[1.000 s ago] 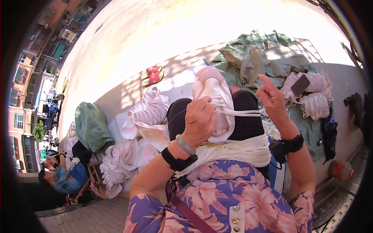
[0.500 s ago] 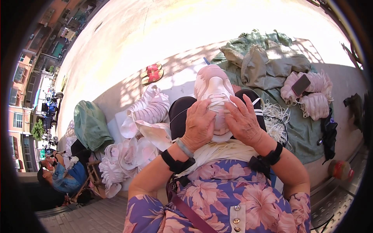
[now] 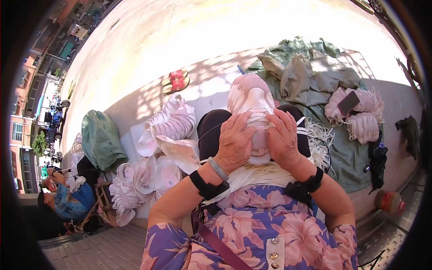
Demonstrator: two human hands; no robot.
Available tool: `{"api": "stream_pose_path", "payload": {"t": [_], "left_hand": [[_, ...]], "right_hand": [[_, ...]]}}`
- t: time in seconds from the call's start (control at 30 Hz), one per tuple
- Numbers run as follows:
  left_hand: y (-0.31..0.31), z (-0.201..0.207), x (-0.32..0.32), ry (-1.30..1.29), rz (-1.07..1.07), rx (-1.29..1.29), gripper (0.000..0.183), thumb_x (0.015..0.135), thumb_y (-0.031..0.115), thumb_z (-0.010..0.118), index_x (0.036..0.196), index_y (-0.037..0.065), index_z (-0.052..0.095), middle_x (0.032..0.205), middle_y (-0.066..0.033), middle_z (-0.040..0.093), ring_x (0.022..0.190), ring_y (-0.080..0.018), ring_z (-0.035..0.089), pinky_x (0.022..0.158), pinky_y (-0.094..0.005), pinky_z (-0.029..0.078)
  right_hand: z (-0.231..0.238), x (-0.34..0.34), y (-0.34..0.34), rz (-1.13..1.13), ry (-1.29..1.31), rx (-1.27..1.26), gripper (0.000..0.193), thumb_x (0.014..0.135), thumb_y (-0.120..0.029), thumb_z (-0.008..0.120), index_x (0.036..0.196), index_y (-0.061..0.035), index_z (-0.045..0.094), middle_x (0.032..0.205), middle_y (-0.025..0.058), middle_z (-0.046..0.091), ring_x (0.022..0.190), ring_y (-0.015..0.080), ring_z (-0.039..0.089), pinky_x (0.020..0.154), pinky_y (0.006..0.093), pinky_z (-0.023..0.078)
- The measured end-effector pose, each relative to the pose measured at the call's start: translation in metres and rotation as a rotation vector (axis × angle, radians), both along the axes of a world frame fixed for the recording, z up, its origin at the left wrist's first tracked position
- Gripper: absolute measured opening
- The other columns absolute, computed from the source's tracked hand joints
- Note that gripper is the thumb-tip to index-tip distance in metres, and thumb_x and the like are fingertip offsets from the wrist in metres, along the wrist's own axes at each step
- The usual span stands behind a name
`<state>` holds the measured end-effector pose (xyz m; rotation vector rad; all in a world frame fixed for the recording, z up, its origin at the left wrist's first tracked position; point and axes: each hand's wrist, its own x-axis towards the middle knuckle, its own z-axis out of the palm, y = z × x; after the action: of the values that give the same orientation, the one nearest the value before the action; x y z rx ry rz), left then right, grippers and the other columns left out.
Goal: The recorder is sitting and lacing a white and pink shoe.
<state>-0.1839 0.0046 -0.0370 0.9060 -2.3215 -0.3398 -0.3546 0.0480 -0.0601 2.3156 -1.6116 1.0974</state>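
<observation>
A pale pink and white sneaker upper rests between my knees, its rounded toe pointing away from me. My left hand grips its left eyelet edge, thumb bent in over the mesh tongue. On the opposite edge my right hand holds on in the same way, fingers bent and thumb inward. White lacing crosses the opening between the fingertips; the lace ends under the fingers are hidden. A thick bundle of cream-white laces lies across my lap, just below the upper.
Stacked pale uppers and a green sack are at left, with a seated person beyond. Red sandals stand ahead. At right are loose laces, green cloth, bundled uppers with a phone, and a plastic jar.
My hands stay on the upper, with the fingers shifted slightly and the right fingers drawn in closer to the lacing. The whole view has moved a little.
</observation>
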Motion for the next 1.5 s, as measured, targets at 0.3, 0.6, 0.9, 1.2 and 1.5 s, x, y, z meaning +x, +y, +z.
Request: {"api": "stream_pose_path", "payload": {"t": [0.3, 0.6, 0.9, 1.2, 1.5], "left_hand": [[-0.004, -0.001, 0.0, 0.019, -0.006, 0.043, 0.029, 0.066, -0.006, 0.057, 0.094, 0.001, 0.062, 0.118, -0.0188, 0.055, 0.109, -0.0378, 0.051, 0.092, -0.043, 0.042], [-0.007, -0.002, -0.002, 0.005, -0.014, 0.004, 0.034, 0.062, -0.007, 0.055, 0.095, 0.001, 0.06, 0.116, -0.0173, 0.056, 0.106, -0.0378, 0.051, 0.09, -0.0435, 0.042], [-0.007, -0.002, -0.003, -0.011, -0.018, 0.052, 0.03, 0.064, -0.005, 0.056, 0.093, 0.002, 0.061, 0.119, -0.0164, 0.055, 0.109, -0.0378, 0.05, 0.092, -0.0431, 0.04], [-0.007, -0.01, -0.002, 0.016, -0.015, 0.096, 0.023, 0.073, -0.001, 0.062, 0.095, 0.001, 0.058, 0.127, -0.0185, 0.049, 0.12, -0.0401, 0.043, 0.1, -0.0433, 0.036], [-0.01, -0.009, 0.0, -0.006, -0.052, 0.117, 0.024, 0.071, -0.004, 0.059, 0.096, 0.0, 0.056, 0.128, -0.0203, 0.048, 0.121, -0.0405, 0.043, 0.1, -0.0439, 0.035]], "right_hand": [[-0.009, -0.003, -0.012, 0.155, -0.352, 0.153, 0.014, 0.067, -0.001, 0.064, 0.079, -0.0055, 0.058, 0.113, 0.0106, 0.056, 0.114, 0.034, 0.047, 0.096, 0.0451, 0.034], [0.013, -0.013, -0.011, 0.118, 0.128, 0.061, 0.013, 0.074, -0.012, 0.06, 0.082, -0.002, 0.057, 0.112, 0.0156, 0.057, 0.12, 0.0317, 0.045, 0.105, 0.0566, 0.024], [-0.002, -0.007, -0.011, 0.079, 0.082, 0.076, 0.009, 0.073, -0.01, 0.056, 0.077, -0.0027, 0.056, 0.117, 0.017, 0.054, 0.121, 0.0323, 0.045, 0.105, 0.0569, 0.021], [-0.013, 0.003, -0.012, 0.031, -0.125, 0.122, 0.006, 0.075, -0.009, 0.056, 0.077, -0.0038, 0.056, 0.12, 0.0118, 0.052, 0.12, 0.0307, 0.045, 0.103, 0.0524, 0.024], [-0.016, 0.008, -0.014, 0.025, -0.306, 0.216, 0.004, 0.074, -0.006, 0.057, 0.078, -0.0038, 0.057, 0.12, 0.0107, 0.051, 0.12, 0.0298, 0.043, 0.102, 0.0516, 0.023]]}}
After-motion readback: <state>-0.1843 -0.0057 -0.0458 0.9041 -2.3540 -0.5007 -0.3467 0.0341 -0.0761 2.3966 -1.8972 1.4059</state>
